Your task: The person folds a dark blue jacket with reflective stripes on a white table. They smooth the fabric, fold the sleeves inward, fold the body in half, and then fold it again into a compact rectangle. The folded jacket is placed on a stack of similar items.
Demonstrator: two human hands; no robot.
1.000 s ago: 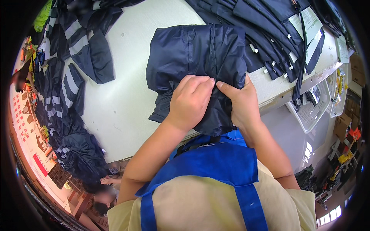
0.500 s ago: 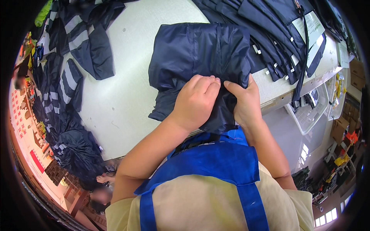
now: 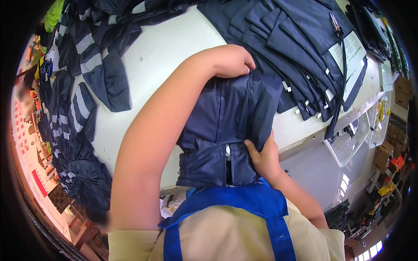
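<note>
A folded garment (image 3: 217, 113) of shiny dark navy fabric lies at the table's near edge, in front of my blue apron. My left hand (image 3: 233, 61) reaches across to its far edge, with the fingers curled over the cloth there. At the near right side my right hand (image 3: 264, 160) grips the garment, its thumb on top and its other fingers hidden beneath. A narrow slit with something white at its top shows in the garment's near part, below a crosswise fold.
The garments lie on a white table (image 3: 152, 71). Layered navy pieces (image 3: 287, 48) with white tags fan out at the far right, under a paper sheet (image 3: 348, 52) and a dark cord. Striped dark garments (image 3: 89, 52) heap at left. White plastic baskets (image 3: 348, 145) stand right, below table height.
My left hand has moved from the garment's middle to its far edge. My right hand has come nearer to me. The garment has shifted toward me, and its near part lies flatter.
</note>
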